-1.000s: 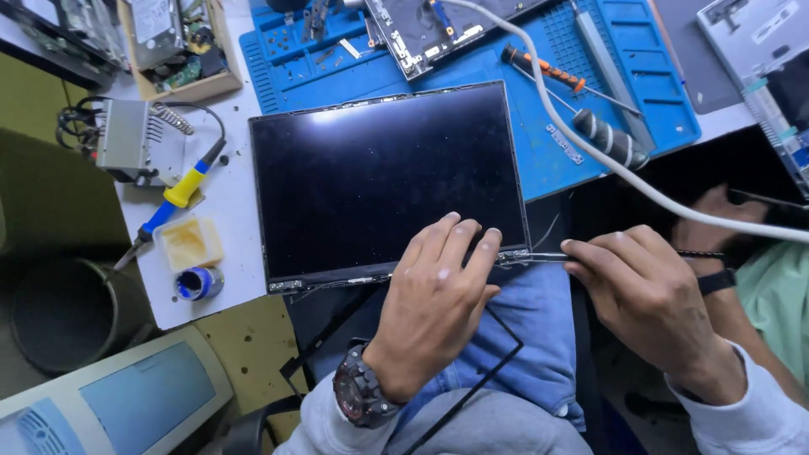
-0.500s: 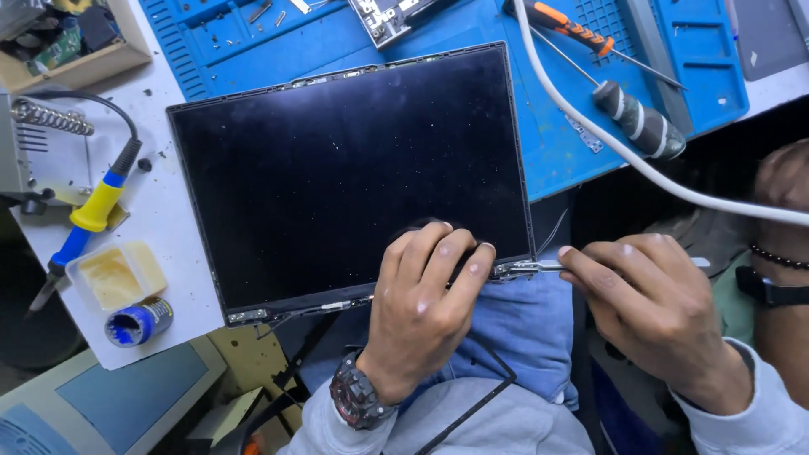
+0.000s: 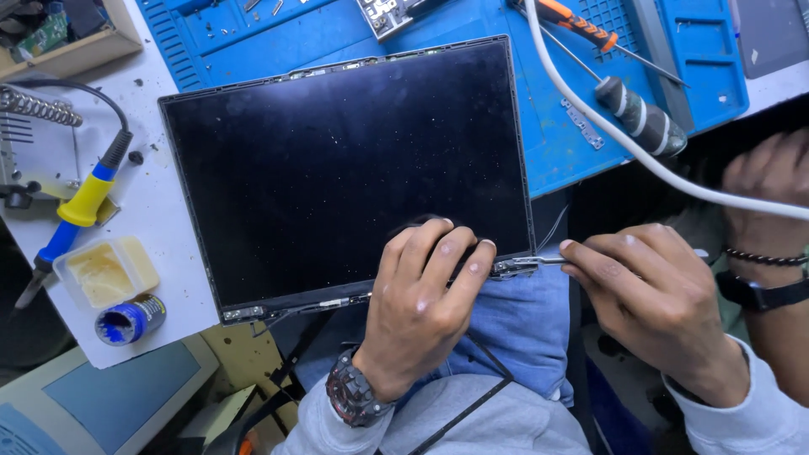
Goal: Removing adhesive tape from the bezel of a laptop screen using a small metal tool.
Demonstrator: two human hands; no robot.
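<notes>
1. Blue mat (image 3: 581, 126) covers the far part of the worktop, running off its far edge; the white bench (image 3: 160, 219) shows at the left.
2. Black screen panel (image 3: 345, 177) lies glass up, its far edge on the mat, its near edge overhanging the worktop's near edge above the person's lap (blue cloth there).
3. White cable (image 3: 624, 143) crosses the mat's right part, from the far edge towards the right edge.
4. Left hand (image 3: 421, 312) rests on the panel's near right corner, fingers spread and pressed flat on the glass, gripping nothing; a watch (image 3: 354, 392) sits on the wrist.
5. Right hand (image 3: 649, 295) is just beside that corner, off the worktop, fingers pinched around a thin metal tool (image 3: 552, 260) whose tip meets the hinge (image 3: 514, 267) at the panel's corner.
6. Another person's hand (image 3: 771, 173) shows at the right edge, near the cable; whether it grips anything I cannot tell.
7. Soldering iron (image 3: 80, 206), blue and yellow, lies on the bench's left side, near the panel's left edge.
8. Screwdriver (image 3: 640, 118) with a banded handle lies on the mat's right part, just beside the cable.
9. Flux tub (image 3: 105, 271) sits at the bench's near left corner, with a small blue spool (image 3: 128, 320) just beside it.
</notes>
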